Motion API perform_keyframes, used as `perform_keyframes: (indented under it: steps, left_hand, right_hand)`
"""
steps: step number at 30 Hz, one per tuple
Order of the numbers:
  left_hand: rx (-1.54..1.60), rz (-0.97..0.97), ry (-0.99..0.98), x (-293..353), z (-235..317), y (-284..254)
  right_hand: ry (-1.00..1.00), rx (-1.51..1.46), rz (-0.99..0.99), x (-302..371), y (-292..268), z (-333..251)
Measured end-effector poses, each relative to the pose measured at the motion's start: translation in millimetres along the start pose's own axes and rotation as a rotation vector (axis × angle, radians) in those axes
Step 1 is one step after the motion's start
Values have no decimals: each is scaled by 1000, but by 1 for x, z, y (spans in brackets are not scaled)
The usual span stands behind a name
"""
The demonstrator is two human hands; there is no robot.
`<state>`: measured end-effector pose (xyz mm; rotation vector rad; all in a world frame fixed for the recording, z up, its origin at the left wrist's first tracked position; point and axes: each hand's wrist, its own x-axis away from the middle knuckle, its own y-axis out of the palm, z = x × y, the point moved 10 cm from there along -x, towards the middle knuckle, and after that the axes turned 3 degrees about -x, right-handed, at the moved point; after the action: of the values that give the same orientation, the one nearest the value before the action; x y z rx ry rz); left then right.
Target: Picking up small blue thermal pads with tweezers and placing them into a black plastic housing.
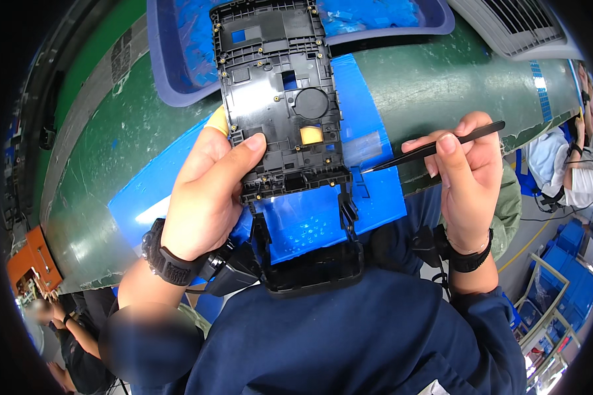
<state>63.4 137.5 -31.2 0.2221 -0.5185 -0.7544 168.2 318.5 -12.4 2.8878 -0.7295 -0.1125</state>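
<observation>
My left hand [211, 187] grips the left edge of a long black plastic housing [257, 99], its thumb lying on the inner face. Ribs, small brass inserts, a round raised disc and several cut-outs show on the housing. Something yellow [218, 121] shows at the fingers behind its edge. Black tweezers [435, 146] are pinched in my right hand [464, 174], their tips pointing left beside the housing's lower right corner. Just below the tips is a thin dark rectangular outline [361, 187]; I cannot tell whether the tips touch it.
Under the housing a blue sheet [151, 174] covers part of the green worktable [435, 85]. A grey-blue tray [168, 85] with blue film inside stands at the far side. A vented grey machine [524, 26] is at far right. Other people sit at both sides.
</observation>
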Motion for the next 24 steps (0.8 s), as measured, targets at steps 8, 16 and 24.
perform_keyframes:
  steps: [8, 16, 24]
  left_hand:
    - [-7, -14, 27, 1, 5, 1]
    - [48, -26, -36, 4, 4, 2]
    - [84, -211, 118, 13, 14, 29]
  right_hand:
    - [10, -85, -20, -4, 7, 0]
    - [-8, -122, 15, -5, 6, -1]
    - [-94, -287, 65, -22, 20, -23]
